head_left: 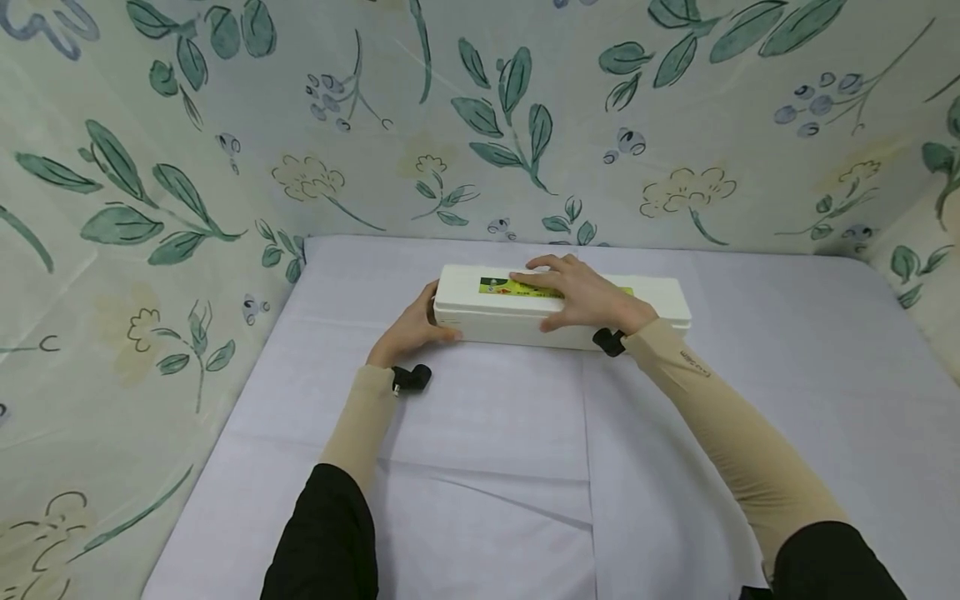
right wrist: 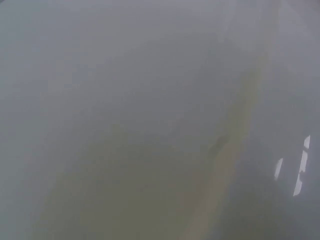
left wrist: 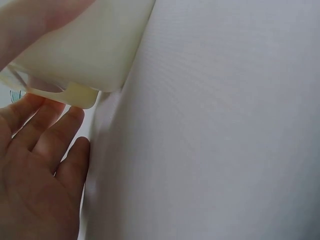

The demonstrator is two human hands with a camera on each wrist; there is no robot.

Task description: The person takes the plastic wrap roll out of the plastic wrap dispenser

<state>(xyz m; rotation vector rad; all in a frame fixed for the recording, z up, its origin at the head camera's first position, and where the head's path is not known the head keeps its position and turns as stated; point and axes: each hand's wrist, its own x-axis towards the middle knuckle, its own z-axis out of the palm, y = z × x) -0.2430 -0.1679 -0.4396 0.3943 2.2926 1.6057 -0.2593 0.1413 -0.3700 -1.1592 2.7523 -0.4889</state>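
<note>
A long white lidded box (head_left: 487,325) with a yellow-green label lies near the back of the table. My left hand (head_left: 411,330) holds its left end, the thumb against the front face. In the left wrist view, that hand's fingertips (left wrist: 75,112) touch a cream tab (left wrist: 82,95) on the end of the box, and the thumb (left wrist: 45,17) lies across another face. On the lid rests my right hand (head_left: 581,293), its fingers spread over the label and its thumb down on the front face. The right wrist view is a blurred close-up of a pale, glossy surface.
A white cloth (head_left: 495,467) with fold creases covers the table. Behind and to the left hangs a floral-patterned curtain (head_left: 390,167). Black wrist cameras (head_left: 414,378) sit on both wrists, the right one close to the front of the box.
</note>
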